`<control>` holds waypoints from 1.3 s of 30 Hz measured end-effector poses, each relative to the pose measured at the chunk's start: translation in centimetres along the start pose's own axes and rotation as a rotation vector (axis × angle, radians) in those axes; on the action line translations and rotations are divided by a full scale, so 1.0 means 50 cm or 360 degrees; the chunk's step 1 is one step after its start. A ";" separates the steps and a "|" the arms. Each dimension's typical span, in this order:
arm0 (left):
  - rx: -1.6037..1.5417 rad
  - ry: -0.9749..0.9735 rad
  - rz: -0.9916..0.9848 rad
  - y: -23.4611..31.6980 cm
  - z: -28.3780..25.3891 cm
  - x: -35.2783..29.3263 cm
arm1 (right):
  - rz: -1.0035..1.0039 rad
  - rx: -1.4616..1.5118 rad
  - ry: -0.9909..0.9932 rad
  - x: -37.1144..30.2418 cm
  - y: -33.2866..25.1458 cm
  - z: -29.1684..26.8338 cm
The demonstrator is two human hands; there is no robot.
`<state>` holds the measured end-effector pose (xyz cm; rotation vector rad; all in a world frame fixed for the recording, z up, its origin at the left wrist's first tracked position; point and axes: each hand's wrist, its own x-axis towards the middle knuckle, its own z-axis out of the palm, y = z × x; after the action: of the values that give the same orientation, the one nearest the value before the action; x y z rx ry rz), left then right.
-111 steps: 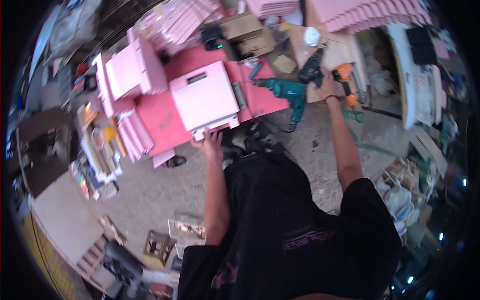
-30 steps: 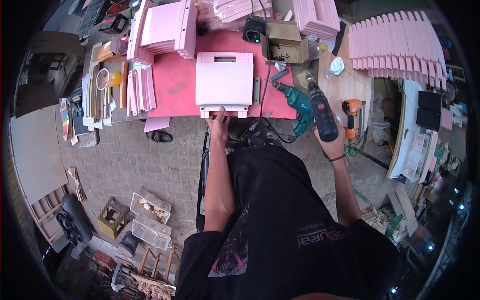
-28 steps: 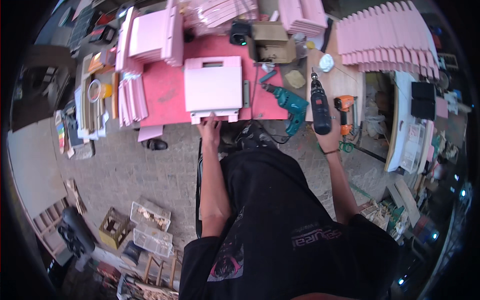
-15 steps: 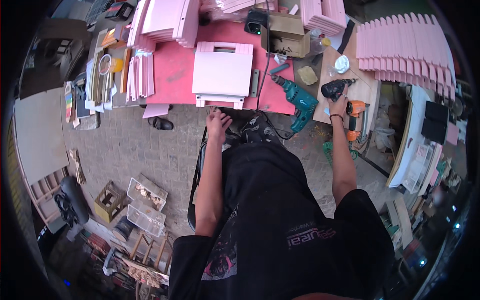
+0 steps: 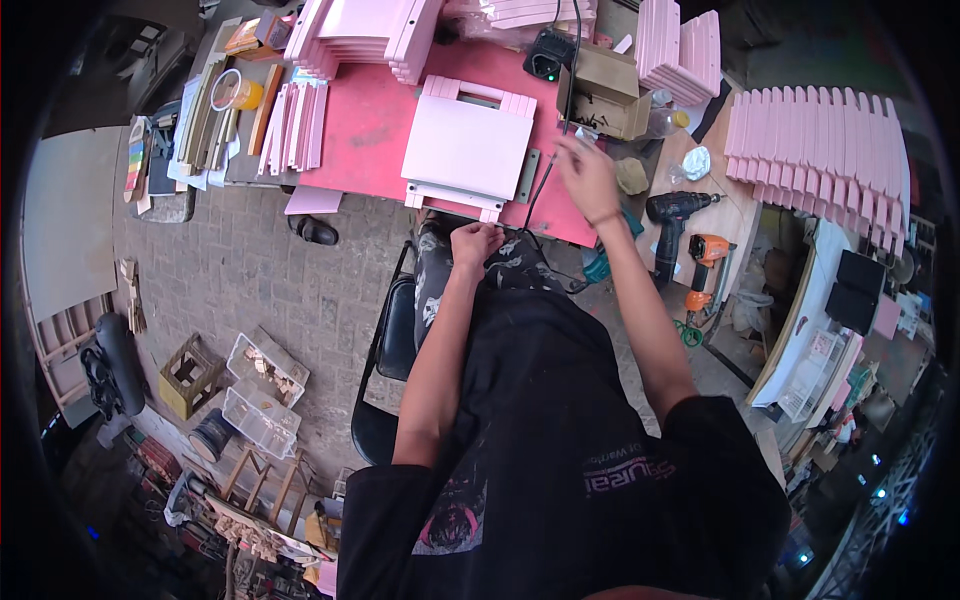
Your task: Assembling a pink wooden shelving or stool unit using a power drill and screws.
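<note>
A pink slatted assembly with a pale panel (image 5: 467,150) lies on the red tabletop (image 5: 365,125). My left hand (image 5: 476,245) is at its near edge, by the right leg, with fingers closed together; what they pinch, if anything, is hidden. To the right of the panel my right hand (image 5: 588,182) hovers with fingers stretched out, near a black cable and a cardboard box of screws (image 5: 606,92). Beneath my right wrist a teal corded drill (image 5: 598,262) is mostly covered. A black cordless drill (image 5: 680,208) lies on the wooden board.
An orange nail gun (image 5: 708,250) lies beside the cordless drill. Stacks of pink parts (image 5: 815,150) stand at the right, with more pink pieces (image 5: 365,35) at the back. A charger (image 5: 550,55) sits by the box. A black chair (image 5: 375,425) is at my left.
My right hand has let go of the black cordless drill and moved left toward the screw box. My left hand has moved right to the assembly's near edge, its fingers now closed.
</note>
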<state>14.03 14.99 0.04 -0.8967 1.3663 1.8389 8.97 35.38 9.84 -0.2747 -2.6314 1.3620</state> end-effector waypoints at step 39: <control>0.0128 0.0054 0.0157 0.014 0.021 -0.004 | 0.0169 -0.0895 -0.0163 0.197 0.130 0.177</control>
<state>13.42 15.83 0.81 -0.8359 1.5185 1.8355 -2.08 34.42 0.10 -0.4256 -3.0759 0.6398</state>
